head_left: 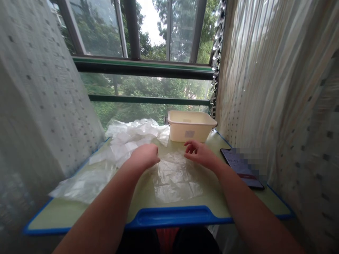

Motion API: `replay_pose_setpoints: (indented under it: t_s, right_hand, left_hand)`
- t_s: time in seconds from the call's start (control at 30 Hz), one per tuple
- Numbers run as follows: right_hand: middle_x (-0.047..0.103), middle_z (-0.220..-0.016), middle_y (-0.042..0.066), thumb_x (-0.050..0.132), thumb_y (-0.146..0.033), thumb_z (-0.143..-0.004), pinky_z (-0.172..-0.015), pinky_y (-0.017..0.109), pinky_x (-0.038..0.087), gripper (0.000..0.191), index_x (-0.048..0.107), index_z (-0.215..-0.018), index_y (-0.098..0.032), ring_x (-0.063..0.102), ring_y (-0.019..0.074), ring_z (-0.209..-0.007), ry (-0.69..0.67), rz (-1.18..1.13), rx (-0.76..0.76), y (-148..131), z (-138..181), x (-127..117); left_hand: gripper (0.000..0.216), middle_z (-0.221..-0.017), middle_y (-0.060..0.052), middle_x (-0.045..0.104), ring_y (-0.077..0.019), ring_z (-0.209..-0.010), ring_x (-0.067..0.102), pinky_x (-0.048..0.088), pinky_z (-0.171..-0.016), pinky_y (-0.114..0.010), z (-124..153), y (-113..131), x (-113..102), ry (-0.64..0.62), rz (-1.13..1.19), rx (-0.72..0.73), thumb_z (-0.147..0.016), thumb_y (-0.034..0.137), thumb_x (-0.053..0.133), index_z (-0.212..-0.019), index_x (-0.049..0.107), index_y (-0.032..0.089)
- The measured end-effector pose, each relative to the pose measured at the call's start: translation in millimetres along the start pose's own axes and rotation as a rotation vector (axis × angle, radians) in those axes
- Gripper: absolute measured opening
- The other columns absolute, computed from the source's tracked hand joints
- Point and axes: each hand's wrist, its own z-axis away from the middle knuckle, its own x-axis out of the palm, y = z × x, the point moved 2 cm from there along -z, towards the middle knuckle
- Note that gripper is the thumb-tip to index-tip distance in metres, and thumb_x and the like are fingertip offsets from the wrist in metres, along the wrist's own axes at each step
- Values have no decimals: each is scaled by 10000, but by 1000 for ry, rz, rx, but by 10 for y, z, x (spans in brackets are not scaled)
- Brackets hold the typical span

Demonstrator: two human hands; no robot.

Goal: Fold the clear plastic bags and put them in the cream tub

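A clear, creased plastic bag [177, 180] lies flat on the small table in front of me. My left hand [147, 155] is closed at the bag's far left corner. Its fingertips are hidden, so I cannot tell whether the bag's edge is between them. Over the bag's far right corner, my right hand [197, 152] has its fingers curved and apart, with nothing visible in them. Beyond my left hand, a loose heap of crumpled clear bags [129, 135] spreads across the table's far left side.
A cream plastic bin [194, 128] stands at the back right, below the window. At the right edge lies a phone [243, 169]. The pale green tabletop [143, 197] has a blue rim with a raised front ledge [174, 216]. Curtains [265, 88] hang on both sides.
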Motion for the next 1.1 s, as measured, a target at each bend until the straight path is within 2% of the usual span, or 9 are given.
replay_pose_setpoints:
  t_s: [0.07,0.13,0.23,0.33,0.5,0.63,0.8,0.93,1.1]
  right_hand:
    - [649,-800,25,602,-285,-673,-619,239,433,300,603,-950,-170,565,141,-702,-117,-11,18,-50,34,-14]
    - [660,-815,32,562,-318,-714,-638,247,435,248,649,-894,-171,578,151,-725,-155,-21,44,-61,43,-43]
    - [654,-729,27,493,-304,-760,-656,251,430,243,664,-848,-157,577,149,-691,-13,20,66,6,9,-89]
    - [629,-687,24,492,-287,-749,-614,247,414,252,666,-868,-149,545,140,-629,84,138,85,119,-30,-75]
    - [607,-828,43,563,-290,-698,-622,231,409,241,693,-871,-185,517,122,-646,-96,206,28,210,-36,35]
    - [586,-838,40,599,-293,-671,-641,236,413,242,693,-878,-208,525,133,-687,-158,217,62,240,-27,43]
    - [588,-816,27,620,-306,-664,-620,236,418,311,662,-955,-207,540,136,-684,-231,150,112,262,-22,35]
    - [586,-835,33,622,-326,-672,-628,240,422,330,652,-979,-208,544,136,-688,-245,121,140,249,-20,23]
    - [566,-924,54,601,-379,-700,-691,260,419,319,672,-974,-231,539,154,-756,-231,166,92,194,-13,23]
  left_hand:
    - [175,-820,-68,662,-212,-727,612,449,-590,-266,17,12,-11,2,19,20,-645,302,560,-760,620,185]
    - [190,-751,-70,666,-193,-639,615,447,-547,-258,34,18,-14,-41,66,15,-653,314,555,-759,622,171]
    - [234,-643,-68,660,-166,-495,596,438,-476,-250,59,14,-13,-167,193,-8,-672,317,542,-794,628,137]
    - [235,-633,-69,662,-156,-471,597,434,-447,-232,83,8,-36,-222,283,1,-669,300,555,-797,636,120]
    - [196,-638,-71,665,-159,-493,609,439,-451,-223,119,30,-95,-200,328,5,-673,268,555,-769,650,126]
    - [186,-638,-68,667,-163,-504,613,446,-473,-230,137,68,-81,-209,313,25,-669,262,557,-749,661,131]
    - [339,-713,-52,680,-168,-520,620,440,-451,-223,143,51,-10,-299,328,120,-617,319,605,-911,650,157]
    - [337,-780,-39,682,-146,-493,599,418,-436,-217,146,60,-10,-269,289,158,-615,301,595,-928,646,185]
    - [223,-738,-29,676,-168,-590,600,381,-470,-221,161,181,19,-163,65,179,-583,203,605,-791,682,218]
